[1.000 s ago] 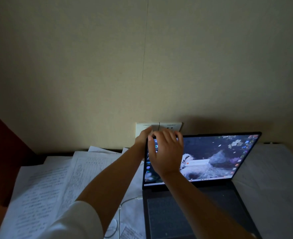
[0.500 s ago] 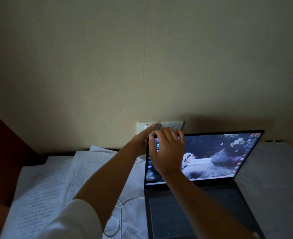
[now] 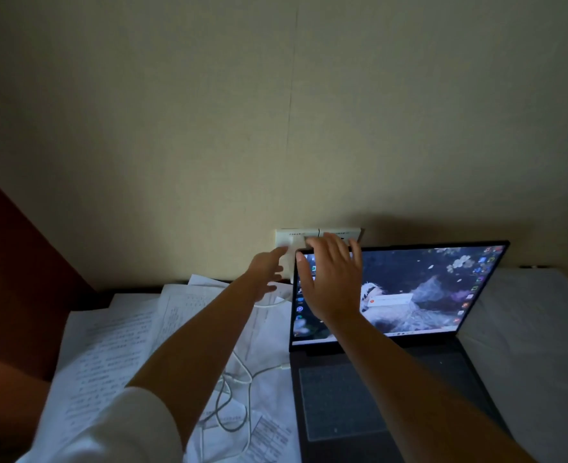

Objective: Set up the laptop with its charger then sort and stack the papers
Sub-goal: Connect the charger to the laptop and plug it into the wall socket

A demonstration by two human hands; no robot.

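The open laptop (image 3: pixel 389 332) stands on the table, its lit screen facing the person, at the right of the papers (image 3: pixel 115 339). These papers lie spread and overlapping on the left part of the table. A white charger cable (image 3: pixel 239 385) runs in loops over them and its plug end meets the left edge of the laptop.

The left hand (image 3: pixel 267 270) reaches to the far wall, where a white charger block (image 3: pixel 289 262) sits at the wall socket (image 3: pixel 317 236). The fingers touch the block, but whether the grip of this hand closes on it one cannot tell, because the light is dim. The right hand (image 3: pixel 331 282) is held in front of the screen's left part with straight, spread fingers, its grip released, the fingertips near the top edge of the screen.
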